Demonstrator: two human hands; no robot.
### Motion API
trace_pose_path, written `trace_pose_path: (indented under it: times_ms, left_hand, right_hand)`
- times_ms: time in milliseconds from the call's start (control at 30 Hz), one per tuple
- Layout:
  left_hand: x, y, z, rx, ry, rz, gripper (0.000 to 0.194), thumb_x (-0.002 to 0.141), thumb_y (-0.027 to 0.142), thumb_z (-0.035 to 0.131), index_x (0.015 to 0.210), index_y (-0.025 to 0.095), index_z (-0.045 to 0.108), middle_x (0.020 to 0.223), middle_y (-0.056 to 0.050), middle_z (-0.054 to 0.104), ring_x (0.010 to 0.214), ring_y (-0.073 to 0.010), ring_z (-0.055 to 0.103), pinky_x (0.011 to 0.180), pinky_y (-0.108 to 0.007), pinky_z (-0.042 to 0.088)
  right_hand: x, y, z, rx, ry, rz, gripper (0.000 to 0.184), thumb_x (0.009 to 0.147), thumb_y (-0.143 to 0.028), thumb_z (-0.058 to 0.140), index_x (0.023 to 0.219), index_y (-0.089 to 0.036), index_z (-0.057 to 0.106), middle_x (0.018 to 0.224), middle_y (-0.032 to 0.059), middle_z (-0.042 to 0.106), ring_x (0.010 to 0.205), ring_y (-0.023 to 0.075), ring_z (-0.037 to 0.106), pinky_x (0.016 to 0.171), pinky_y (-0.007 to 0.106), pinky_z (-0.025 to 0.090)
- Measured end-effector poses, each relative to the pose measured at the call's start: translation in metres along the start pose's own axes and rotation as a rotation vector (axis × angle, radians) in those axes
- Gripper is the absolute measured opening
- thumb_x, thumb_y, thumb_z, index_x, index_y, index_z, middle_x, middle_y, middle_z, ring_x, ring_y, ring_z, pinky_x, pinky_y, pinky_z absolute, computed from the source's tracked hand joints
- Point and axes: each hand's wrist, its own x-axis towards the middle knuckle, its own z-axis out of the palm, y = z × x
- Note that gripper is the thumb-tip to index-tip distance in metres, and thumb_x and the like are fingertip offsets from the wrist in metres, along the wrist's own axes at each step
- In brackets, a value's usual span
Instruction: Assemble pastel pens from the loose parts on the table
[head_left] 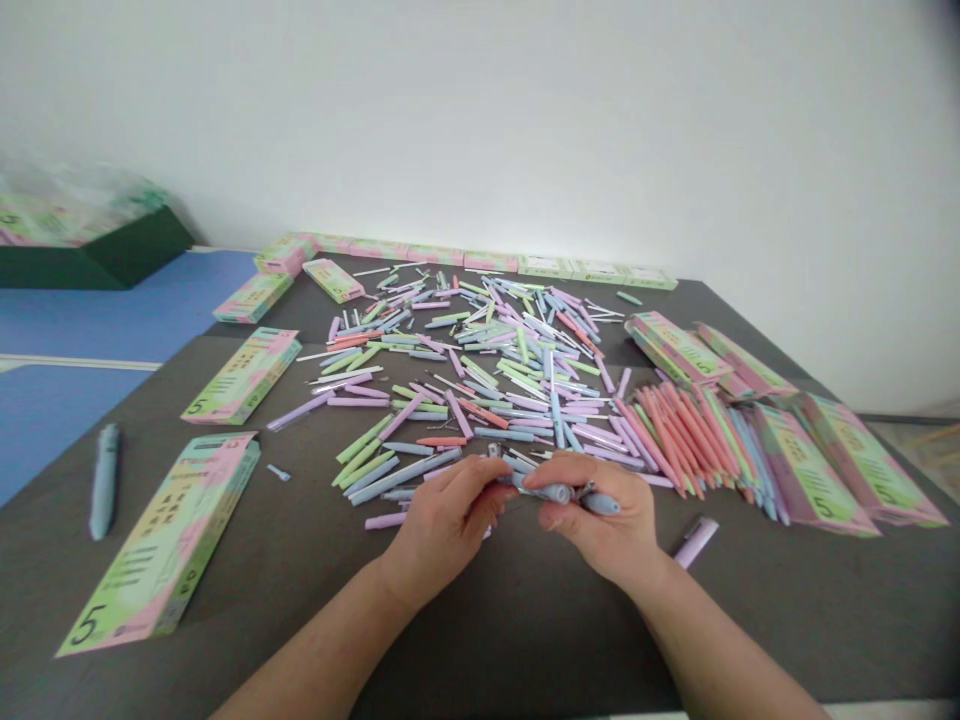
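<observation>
Close together over the front of the dark table, my two hands hold blue pen parts. My left hand [446, 520] is closed, its thumb and index finger pinching one end of a blue pen part [555, 493]. Closed too, my right hand [607, 515] grips the other end of that part and a second blue pen piece [601, 503] with a rounded tip. The fingers partly hide how the pieces meet. Just beyond lies a spread heap of pen barrels, caps and thin white refills [517, 340] in purple, green, blue and coral.
Right of the heap, coral pens [686, 435] lie in a row beside pastel boxes [814, 465]. More boxes [161, 540] stand left and along the wall. A blue pen [104, 480] lies far left, a purple cap [696, 540] near my right wrist. A dark green bin [97, 250] sits back left.
</observation>
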Motion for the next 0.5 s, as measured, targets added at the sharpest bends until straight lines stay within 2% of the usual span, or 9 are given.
trace_pose_path:
  times_ms: [100, 233, 300, 400, 500]
  left_hand:
    - [0.002, 0.001, 0.000, -0.082, 0.001, -0.081, 0.012, 0.087, 0.024, 0.055, 0.095, 0.021, 0.063, 0.069, -0.001, 0.067, 0.062, -0.0145, 0.064, 0.064, -0.024, 0.050]
    - [0.007, -0.001, 0.000, -0.209, -0.034, -0.288, 0.012, 0.088, 0.028, 0.053, 0.093, 0.019, 0.060, 0.060, 0.002, 0.063, 0.051, -0.0125, 0.061, 0.054, -0.022, 0.048]
    - [0.009, -0.004, 0.000, -0.192, -0.075, -0.351, 0.013, 0.088, 0.028, 0.052, 0.092, 0.018, 0.060, 0.058, 0.003, 0.061, 0.048, -0.0123, 0.059, 0.052, -0.022, 0.046]
    - [0.011, -0.011, 0.002, 0.001, -0.119, -0.298, 0.011, 0.087, 0.026, 0.053, 0.088, 0.019, 0.061, 0.059, 0.002, 0.060, 0.051, -0.0138, 0.058, 0.056, -0.024, 0.044]
    - [0.010, -0.016, 0.004, 0.233, -0.145, -0.203, 0.010, 0.087, 0.024, 0.052, 0.086, 0.019, 0.061, 0.065, 0.000, 0.061, 0.059, -0.0164, 0.058, 0.062, -0.027, 0.043]
  right_hand:
    - [0.002, 0.003, 0.005, 0.093, 0.053, 0.116, 0.017, 0.076, -0.038, 0.072, 0.085, -0.025, 0.072, 0.064, 0.0024, 0.062, 0.053, 0.0146, 0.050, 0.050, 0.028, 0.042]
    - [0.012, 0.014, 0.010, 0.596, 0.257, 0.420, 0.022, 0.085, -0.043, 0.060, 0.087, -0.021, 0.062, 0.049, -0.0078, 0.034, 0.039, 0.0063, 0.025, 0.035, 0.017, 0.020]
    - [0.018, 0.018, 0.008, 0.817, 0.300, 0.559, 0.021, 0.084, -0.041, 0.061, 0.085, -0.021, 0.056, 0.049, -0.0097, 0.031, 0.038, 0.0043, 0.018, 0.033, 0.014, 0.012]
    - [0.023, 0.020, 0.002, 1.020, 0.227, 0.700, 0.019, 0.080, -0.034, 0.065, 0.084, -0.020, 0.053, 0.050, -0.0105, 0.034, 0.037, 0.0030, 0.014, 0.031, 0.011, 0.009]
    - [0.022, 0.017, -0.003, 1.150, 0.094, 0.758, 0.019, 0.078, -0.032, 0.065, 0.083, -0.020, 0.052, 0.052, -0.0108, 0.033, 0.038, 0.0030, 0.009, 0.029, 0.011, 0.007]
